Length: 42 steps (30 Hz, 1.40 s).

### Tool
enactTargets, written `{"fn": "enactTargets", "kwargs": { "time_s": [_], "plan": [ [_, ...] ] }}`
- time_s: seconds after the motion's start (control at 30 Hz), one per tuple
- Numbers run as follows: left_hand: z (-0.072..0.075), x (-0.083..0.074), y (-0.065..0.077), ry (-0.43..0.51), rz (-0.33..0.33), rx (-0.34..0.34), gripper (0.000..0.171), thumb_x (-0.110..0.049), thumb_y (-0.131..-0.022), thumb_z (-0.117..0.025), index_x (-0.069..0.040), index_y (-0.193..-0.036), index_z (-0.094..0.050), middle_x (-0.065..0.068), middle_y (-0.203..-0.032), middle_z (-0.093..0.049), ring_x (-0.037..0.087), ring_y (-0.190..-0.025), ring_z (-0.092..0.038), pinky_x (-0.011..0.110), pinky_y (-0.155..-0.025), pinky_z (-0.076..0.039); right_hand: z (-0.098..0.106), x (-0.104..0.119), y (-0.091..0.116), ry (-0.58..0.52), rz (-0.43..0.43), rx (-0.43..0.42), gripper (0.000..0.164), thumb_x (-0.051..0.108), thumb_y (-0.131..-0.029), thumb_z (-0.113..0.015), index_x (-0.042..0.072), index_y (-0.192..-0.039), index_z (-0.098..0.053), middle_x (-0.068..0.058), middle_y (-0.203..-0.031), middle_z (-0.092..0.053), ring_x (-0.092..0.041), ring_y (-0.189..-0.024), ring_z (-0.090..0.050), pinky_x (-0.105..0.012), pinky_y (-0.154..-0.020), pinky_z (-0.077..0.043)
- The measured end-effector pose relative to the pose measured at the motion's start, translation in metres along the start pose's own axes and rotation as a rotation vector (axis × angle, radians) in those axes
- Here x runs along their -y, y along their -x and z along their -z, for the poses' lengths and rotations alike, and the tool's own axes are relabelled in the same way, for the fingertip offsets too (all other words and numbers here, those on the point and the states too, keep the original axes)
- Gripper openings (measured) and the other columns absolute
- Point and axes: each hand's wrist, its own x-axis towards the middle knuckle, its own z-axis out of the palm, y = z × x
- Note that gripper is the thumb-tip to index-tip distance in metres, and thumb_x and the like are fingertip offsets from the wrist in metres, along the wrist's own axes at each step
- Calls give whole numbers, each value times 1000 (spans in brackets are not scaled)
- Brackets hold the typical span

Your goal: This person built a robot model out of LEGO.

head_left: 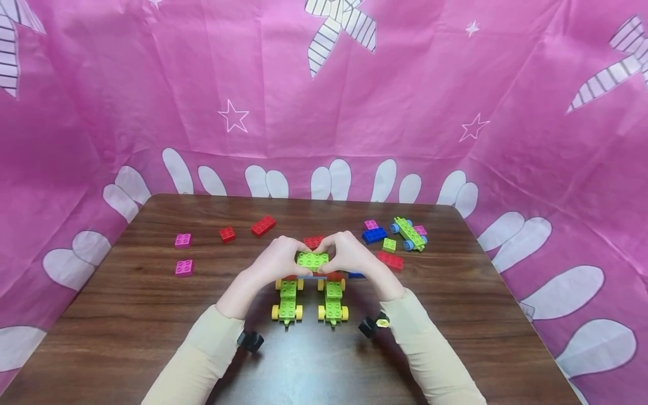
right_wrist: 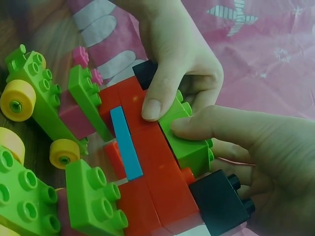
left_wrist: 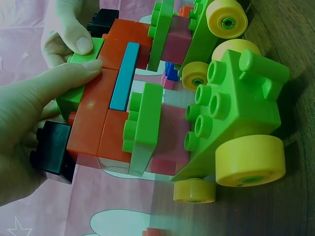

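A toy-brick structure stands on two green wheeled bases (head_left: 288,306) with yellow wheels. Its upper part is made of red bricks (left_wrist: 91,115), a thin blue piece (left_wrist: 124,76) and black bricks (right_wrist: 220,202). On top is a green brick (head_left: 312,261). My left hand (head_left: 279,259) holds this brick from the left, its thumb lying at the seam with the red bricks. From the right, my right hand (head_left: 349,256) pinches the same brick, thumb on its near face. Fingers of both hands are partly hidden behind it.
Pink bricks (head_left: 183,268) and red bricks (head_left: 264,225) lie on the left and back of the wooden table (head_left: 126,326). At the right are a blue brick (head_left: 374,235), a small green brick (head_left: 389,244), a red brick (head_left: 390,260) and a green wheeled base with blue wheels (head_left: 409,234).
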Motion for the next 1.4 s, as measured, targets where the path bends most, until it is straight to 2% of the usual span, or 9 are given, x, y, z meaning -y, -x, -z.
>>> {"fn": "enactTargets", "kwargs": {
  "time_s": [0.17,0.37,0.6,0.7,0.9,1.07,1.2,1.33,1.4],
  "plan": [
    [0,0,1,-4,-14,3,43,-24,-72,-88,-11,-111,-74,0,-102,-75,11,-88,-64,31,-82,-56,-2,-3,3,6,3,-10,33,17,-76,-83,8,-107,-74,-6,-102,-75,-11,-75,-64,-23,-68,-56],
    [0,-1,1,-24,-46,0,44,-24,-73,-87,-11,-114,-73,-1,-104,-74,12,-90,-64,32,-84,-56,-3,-5,6,9,-2,-36,38,19,-77,-83,8,-112,-72,-7,-108,-74,-16,-84,-67,-24,-73,-56],
    [2,2,4,-35,-98,-35,49,-25,-73,-87,-11,-118,-71,1,-111,-73,16,-101,-65,36,-90,-55,-3,-8,11,-15,21,-67,41,22,-79,-82,9,-116,-70,-7,-113,-72,-21,-96,-67,-40,-82,-59],
    [3,3,5,-19,-137,-41,48,-25,-74,-86,-10,-118,-71,2,-112,-73,17,-102,-65,37,-91,-55,-1,-10,14,-44,27,-99,39,23,-81,-81,8,-116,-70,-7,-114,-72,-23,-102,-68,-42,-86,-58],
    [5,5,9,16,-160,-40,48,-25,-77,-84,-10,-121,-69,3,-117,-71,20,-109,-65,40,-96,-53,3,-15,21,-139,24,-217,35,23,-84,-78,8,-116,-70,-10,-114,-72,-25,-106,-69,-41,-90,-56],
    [3,9,14,63,-145,-76,49,-24,-78,-83,-9,-122,-68,5,-120,-70,21,-109,-64,42,-95,-54,7,-22,30,-141,51,-378,29,22,-87,-75,9,-113,-71,-8,-111,-73,-24,-103,-68,-42,-86,-57],
    [1,14,17,87,-115,-111,49,-27,-79,-83,-11,-122,-68,4,-121,-69,21,-110,-63,41,-95,-54,10,-33,36,-141,45,-486,23,18,-90,-71,8,-111,-72,-8,-108,-74,-22,-101,-68,-47,-86,-57],
    [0,20,19,92,-91,-123,49,-27,-78,-83,-12,-122,-68,4,-122,-69,22,-113,-63,42,-97,-53,12,-48,41,-150,41,-530,21,13,-90,-71,5,-109,-71,-14,-108,-73,-26,-100,-68,-55,-86,-54],
    [0,23,20,95,-83,-120,49,-27,-78,-83,-12,-122,-68,4,-122,-69,23,-114,-63,43,-98,-52,12,-57,44,-145,26,-525,21,11,-90,-71,4,-109,-71,-16,-108,-72,-28,-100,-68,-54,-86,-55]
  ]
}}
